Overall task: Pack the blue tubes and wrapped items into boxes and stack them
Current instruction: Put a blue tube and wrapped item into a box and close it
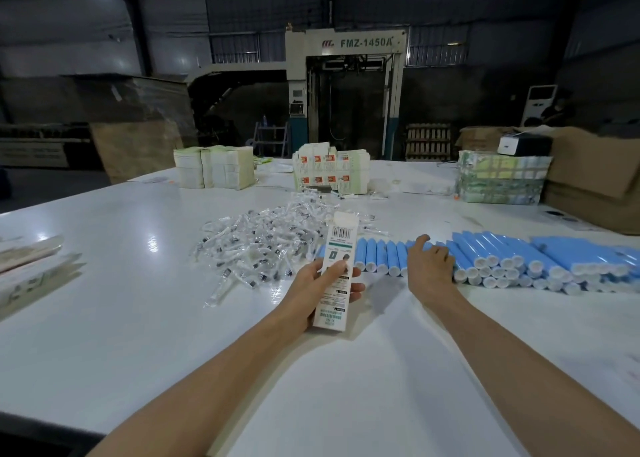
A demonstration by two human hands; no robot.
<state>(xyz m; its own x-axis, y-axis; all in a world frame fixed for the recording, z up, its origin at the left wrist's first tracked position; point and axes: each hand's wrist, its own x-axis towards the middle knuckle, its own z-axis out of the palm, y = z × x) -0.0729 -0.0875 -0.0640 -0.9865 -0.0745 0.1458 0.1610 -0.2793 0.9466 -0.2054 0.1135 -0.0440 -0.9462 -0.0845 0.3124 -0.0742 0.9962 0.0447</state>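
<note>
The table (138,318) was smooth, glossy white and mirrored the lamps. The tubes (485,249) were smooth blue plastic with a slight sheen and white caps. The wrapped items (263,249) lay in clear, crinkled plastic film. The box (337,249) was printed paperboard. The carton (595,166) was matt brown cardboard, and the bundle (502,179) wore shiny film.

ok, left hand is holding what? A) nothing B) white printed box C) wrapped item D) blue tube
B: the left hand grips a white printed box around its middle; the right hand is on the blue tubes.
</note>
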